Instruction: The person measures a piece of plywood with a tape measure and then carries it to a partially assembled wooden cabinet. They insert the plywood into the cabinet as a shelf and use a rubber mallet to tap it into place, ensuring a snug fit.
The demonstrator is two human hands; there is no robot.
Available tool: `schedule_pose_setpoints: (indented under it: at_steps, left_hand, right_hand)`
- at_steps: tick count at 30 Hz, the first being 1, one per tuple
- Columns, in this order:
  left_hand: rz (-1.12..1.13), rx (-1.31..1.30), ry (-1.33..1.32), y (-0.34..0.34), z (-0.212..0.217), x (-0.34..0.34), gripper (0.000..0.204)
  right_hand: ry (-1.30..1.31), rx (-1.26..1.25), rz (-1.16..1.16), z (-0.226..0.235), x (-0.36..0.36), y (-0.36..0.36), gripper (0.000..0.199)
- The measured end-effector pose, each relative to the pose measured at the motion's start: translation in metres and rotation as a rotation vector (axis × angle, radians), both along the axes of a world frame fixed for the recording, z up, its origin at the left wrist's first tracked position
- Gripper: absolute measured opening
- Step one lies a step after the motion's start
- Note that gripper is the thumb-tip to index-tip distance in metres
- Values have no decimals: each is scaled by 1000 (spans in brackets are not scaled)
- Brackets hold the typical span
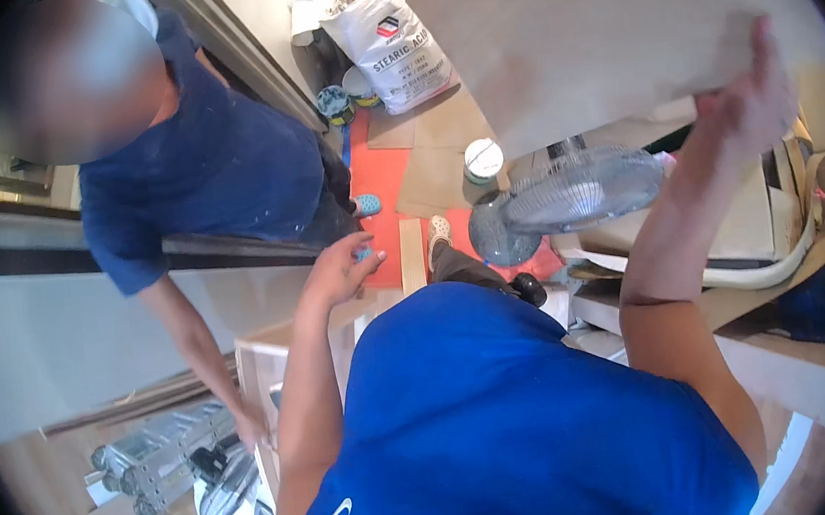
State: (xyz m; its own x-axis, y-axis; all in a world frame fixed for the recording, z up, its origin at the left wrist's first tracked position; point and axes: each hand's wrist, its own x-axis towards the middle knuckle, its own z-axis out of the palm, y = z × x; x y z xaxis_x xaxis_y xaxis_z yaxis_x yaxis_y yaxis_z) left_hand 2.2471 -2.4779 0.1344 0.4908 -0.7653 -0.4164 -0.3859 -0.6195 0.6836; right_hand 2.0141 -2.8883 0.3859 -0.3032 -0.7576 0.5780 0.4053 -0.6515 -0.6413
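Note:
My left hand (338,270) hangs in mid-air in front of me, fingers loosely bent and apart. A small blue patch shows between its thumb and fingers; I cannot tell whether it belongs to something behind. On the right, my raised right hand (754,106) is at a large pale board (599,27), index finger stretched out along its face. Its other fingers are partly hidden and blurred. Whether the finger touches the board is hard to see. Below the board stands a grey floor fan (581,189) with a round base.
A co-worker in a dark blue shirt (211,158) leans in at left, hand (252,425) near a wooden box edge. A white sack (396,48), a lidded tub (483,161) and paint pails (336,105) stand ahead. A folded ladder (167,454) lies lower left.

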Motion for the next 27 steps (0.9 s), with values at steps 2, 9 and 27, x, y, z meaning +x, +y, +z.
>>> schedule_pose_setpoints:
  at_steps: [2,9,27]
  left_hand:
    - [-78,21,-37,-54,-24,51,61]
    - [-267,109,-83,-259,-191,178,65]
    - [-920,285,-69,-574,-331,364,65]
  right_hand:
    - [49,56,-95,-11,0,3,35]
    - [-236,-147,-336,-77,-20,-84,34]
    - [325,121,-566,-168,80,-137,39]
